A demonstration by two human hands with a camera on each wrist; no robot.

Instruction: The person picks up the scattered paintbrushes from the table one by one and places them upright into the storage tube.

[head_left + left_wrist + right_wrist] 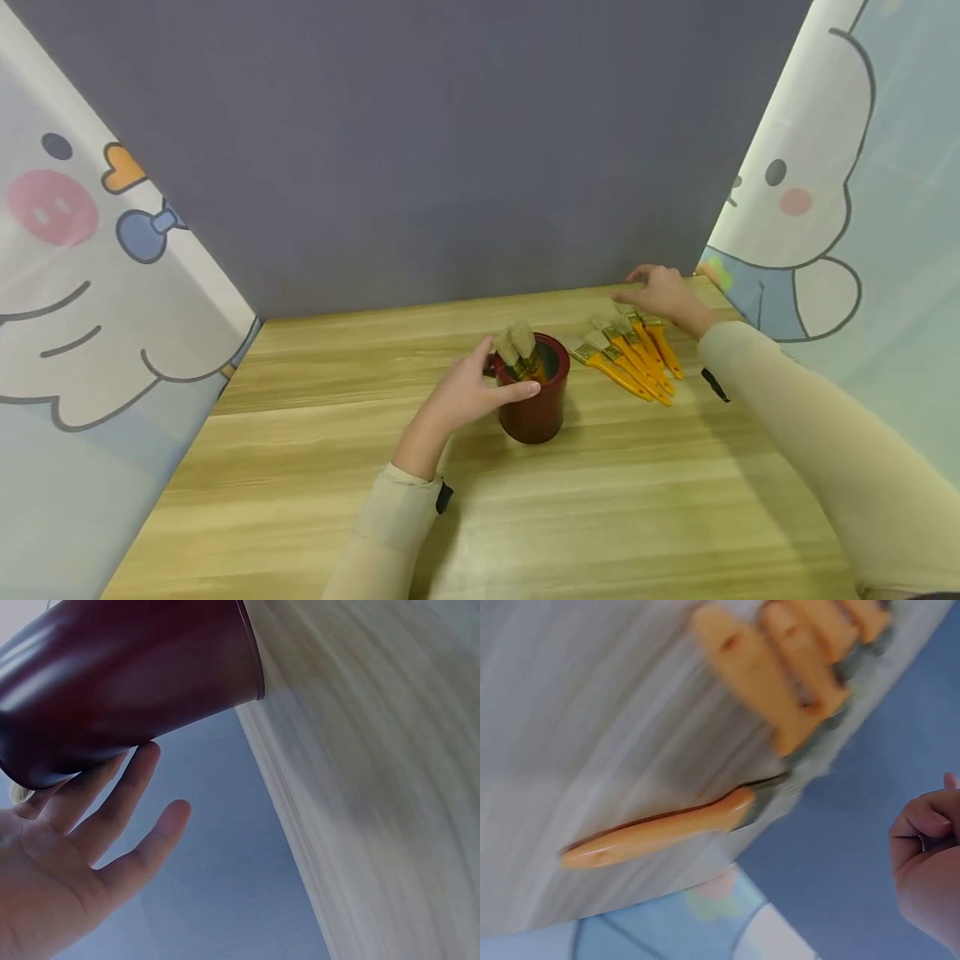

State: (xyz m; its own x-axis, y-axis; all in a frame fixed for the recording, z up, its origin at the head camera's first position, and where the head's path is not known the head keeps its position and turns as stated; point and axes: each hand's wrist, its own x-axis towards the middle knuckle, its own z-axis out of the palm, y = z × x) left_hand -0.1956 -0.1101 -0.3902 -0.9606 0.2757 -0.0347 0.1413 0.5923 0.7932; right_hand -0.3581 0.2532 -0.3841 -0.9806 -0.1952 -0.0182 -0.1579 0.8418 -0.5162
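Note:
A dark red mug (pixel 534 417) stands on the table with several paintbrushes (pixel 517 343) in it, bristles up. My left hand (pixel 468 392) holds the mug near its rim, thumb along the near side and fingers behind. Fingertips touch the mug's wall (pixel 142 667) in the left wrist view, the little finger apart from it. To the right lie several more paintbrushes (pixel 622 358) with orange handles, fanned out, bristles toward the back. Above their bristle ends is my right hand (pixel 663 293), fingers loosely bent, holding nothing. The right wrist view shows the hand (pixel 930 862) apart from one brush (pixel 667 829).
The wood-grain table (pixel 315 467) ends at a grey panel (pixel 450 167) at the back. Cartoon-print sheets hang on the left (pixel 90 292) and right (pixel 885 208). The right forearm reaches over the table's right side.

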